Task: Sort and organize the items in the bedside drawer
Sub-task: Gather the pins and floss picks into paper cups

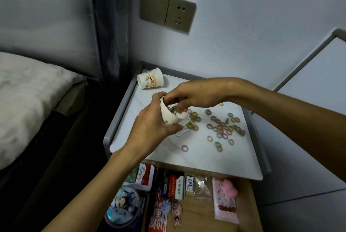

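Tilted small white paper cup (169, 113) holds pale bits too unclear to name; the left hand (149, 125) grips its wall above the white bedside tabletop (196, 158). Right hand (192, 95) fingertips (180, 107) bunch inside the mouth, and I cannot tell whether they pinch anything. Pastel hair ties (222, 127) lie scattered just beside it

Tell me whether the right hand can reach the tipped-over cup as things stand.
Probably yes. The tipped-over cup lies uncovered at back left of the nightstand, close behind the right hand, nothing between them. Its fingertips are at the mouth of the white cup in the grip of the left hand.
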